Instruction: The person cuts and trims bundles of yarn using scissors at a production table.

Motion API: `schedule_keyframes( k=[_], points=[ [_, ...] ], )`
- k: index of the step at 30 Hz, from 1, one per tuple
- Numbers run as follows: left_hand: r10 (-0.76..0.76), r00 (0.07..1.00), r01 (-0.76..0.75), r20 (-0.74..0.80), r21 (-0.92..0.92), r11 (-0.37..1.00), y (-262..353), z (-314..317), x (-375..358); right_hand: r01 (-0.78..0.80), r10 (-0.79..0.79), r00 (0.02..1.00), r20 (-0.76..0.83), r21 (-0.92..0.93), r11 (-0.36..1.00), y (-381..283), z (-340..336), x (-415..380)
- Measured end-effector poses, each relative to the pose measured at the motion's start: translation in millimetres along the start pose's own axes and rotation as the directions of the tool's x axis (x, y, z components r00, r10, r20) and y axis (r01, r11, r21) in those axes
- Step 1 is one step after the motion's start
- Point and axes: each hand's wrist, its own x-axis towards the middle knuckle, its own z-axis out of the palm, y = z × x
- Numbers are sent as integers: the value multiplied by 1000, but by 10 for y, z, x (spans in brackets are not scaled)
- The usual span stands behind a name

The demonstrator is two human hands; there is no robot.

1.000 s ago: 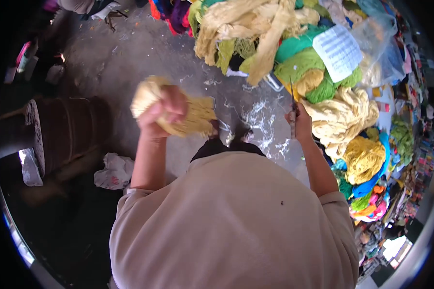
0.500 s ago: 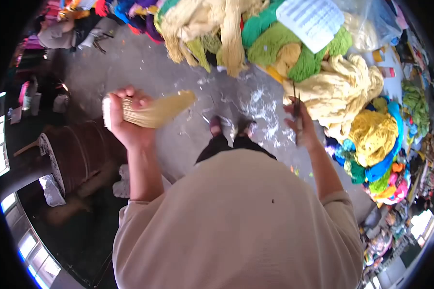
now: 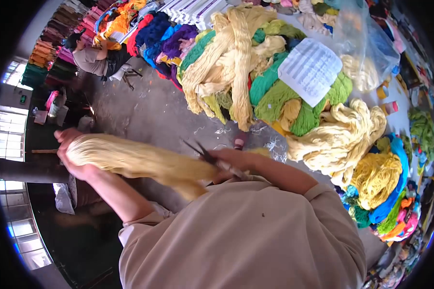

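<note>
At the left, my left hand [image 3: 71, 150] is wrapped around one end of a pale yellow hank of yarn [image 3: 137, 158]. The hank stretches across in front of my body, its far end blurred and hanging near my waist. My right hand [image 3: 235, 160] grips a pair of dark scissors [image 3: 205, 152], blades slightly parted and pointing up and left. In this view the scissors lie just above the hank's right part, and the right hand's fingers are partly hidden.
Ahead, piled yarn includes a large cream hank [image 3: 241, 62], green yarn [image 3: 279, 101] and a printed sheet [image 3: 311, 71]. To the right lie cream yarn [image 3: 342, 137] and yellow yarn [image 3: 378, 173]. A seated person [image 3: 92, 59] is at upper left. Thread scraps litter the floor [image 3: 135, 108].
My left hand has moved left and down, and the hank now stretches out toward the right. My right hand has swung left across my body with the scissors. The view has tilted upward.
</note>
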Motion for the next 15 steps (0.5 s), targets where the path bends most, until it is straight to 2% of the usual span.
schedule_keyframes(
  k=[1,2,3,4,6,7,8,9,10,11,12,13,14,15],
  points=[
    [18,1000,-20,20,89,996,222,-41,99,-92,92,994,62,-9,996,170,-12,-39],
    [9,997,-20,73,147,989,467,-148,206,-178,165,981,104,132,975,689,6,-20],
    [263,964,-244,-22,308,920,489,-177,290,-266,233,961,151,264,927,1108,-33,2],
    [232,973,-216,-12,324,921,658,-378,407,-272,272,957,99,-12,962,580,-334,-39],
    [433,893,-351,-125,409,842,926,-1120,832,-5,-11,992,-122,-129,992,376,-1137,-14],
    [469,865,-357,-180,435,826,995,-1443,946,-32,-11,973,-233,-183,983,374,-1434,-84],
    [438,871,-333,-222,390,858,990,-1772,1056,-18,-6,943,-331,-68,998,-92,-1786,-139],
    [397,886,-312,-241,326,893,852,-2029,1152,-185,101,897,-431,-158,970,-478,-2146,-210],
    [343,906,-269,-249,289,919,667,-2275,1258,-161,11,873,-487,-265,951,-870,-2478,-260],
    [314,882,-266,-350,178,947,374,-2372,1361,-247,72,825,-561,-244,938,-1396,-2735,-303],
    [149,964,-125,-222,121,985,76,-2517,1473,-251,41,836,-548,-314,916,-1759,-3058,-287],
    [122,971,-73,-203,235,969,-480,-2398,1616,-340,40,772,-634,-358,870,-1927,-3397,-349],
    [187,948,-71,-258,402,913,-879,-2495,1789,-388,-82,739,-669,-522,759,-2196,-3664,-264],
    [33,992,25,-125,436,900,-1272,-2530,1954,-314,-172,689,-704,-504,805,-2071,-4147,-376]
  ],
)
